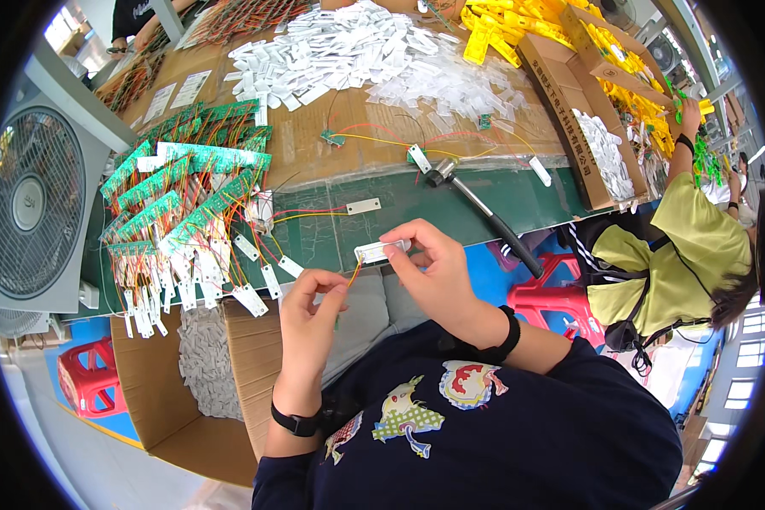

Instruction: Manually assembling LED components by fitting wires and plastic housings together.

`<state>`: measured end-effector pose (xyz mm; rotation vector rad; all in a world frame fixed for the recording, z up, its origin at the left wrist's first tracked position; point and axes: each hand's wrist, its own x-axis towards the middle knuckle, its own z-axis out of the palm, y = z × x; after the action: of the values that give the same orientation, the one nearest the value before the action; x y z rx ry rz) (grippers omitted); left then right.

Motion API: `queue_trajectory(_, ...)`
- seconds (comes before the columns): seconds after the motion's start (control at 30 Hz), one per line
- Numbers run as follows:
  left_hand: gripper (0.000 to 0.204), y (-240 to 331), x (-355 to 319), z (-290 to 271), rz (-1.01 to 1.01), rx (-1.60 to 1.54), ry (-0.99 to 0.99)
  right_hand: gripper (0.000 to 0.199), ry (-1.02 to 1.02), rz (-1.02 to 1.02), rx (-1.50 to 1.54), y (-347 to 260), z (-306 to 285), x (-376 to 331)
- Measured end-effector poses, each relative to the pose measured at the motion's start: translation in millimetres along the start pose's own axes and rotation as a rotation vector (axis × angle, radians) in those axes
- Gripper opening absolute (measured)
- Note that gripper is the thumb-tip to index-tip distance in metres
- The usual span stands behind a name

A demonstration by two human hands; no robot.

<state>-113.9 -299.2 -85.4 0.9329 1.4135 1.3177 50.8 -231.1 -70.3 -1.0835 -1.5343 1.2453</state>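
Navy shirt fabric (535,416) with cartoon patches filled the foreground. Beyond it, the right hand (438,270) pinched a slim, rectangular white piece (372,253) by its right end between thumb and forefinger, near the front edge of the green tabletop (319,242). The left hand (306,319) pinched a thin yellow wire (355,270) near the piece's left end. Wired green circuit boards (217,208) crowded the left; a hammer (484,208) lay right, handle overhanging; smooth white parts (331,51) sat heaped behind.

White on the little plastic plate (374,252) here, orange-yellow on the wire (354,273), and bright green all across those circuit boards (211,209)! Navy for the shirt (535,416), splashed with multicoloured cartoon figures (408,415); then vivid yellow parts (478,42), a red stool (550,298), a co-worker's yellow-green top (697,223)!
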Motion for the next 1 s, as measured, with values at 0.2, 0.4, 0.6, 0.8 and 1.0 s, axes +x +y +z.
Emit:
queue_trajectory(0.2, 0.008, 3, -4, 11, 0.004, -0.110, -0.037, 0.010, 0.005, -0.019, 0.064, 3, 1, 0)
queue_trajectory(0.4, 0.005, 1, -3, 15, 0.301, 0.304, 0.137, 0.010, -0.061, 0.055, 0.055, 2, 4, -5)
queue_trajectory(0.6, 0.011, 3, -3, 14, 0.558, 0.708, 0.194, 0.013, -0.087, -0.395, -0.276, 13, 5, -5)
queue_trajectory(0.8, 0.007, -11, -3, 9, 0.235, 0.241, 0.060, 0.014, -0.068, -0.310, -0.128, 23, 12, -10)
queue_trajectory(1.0, 0.006, -23, 1, 1, 0.113, -0.040, -0.004, 0.013, -0.036, -0.334, -0.167, 25, 11, -10)
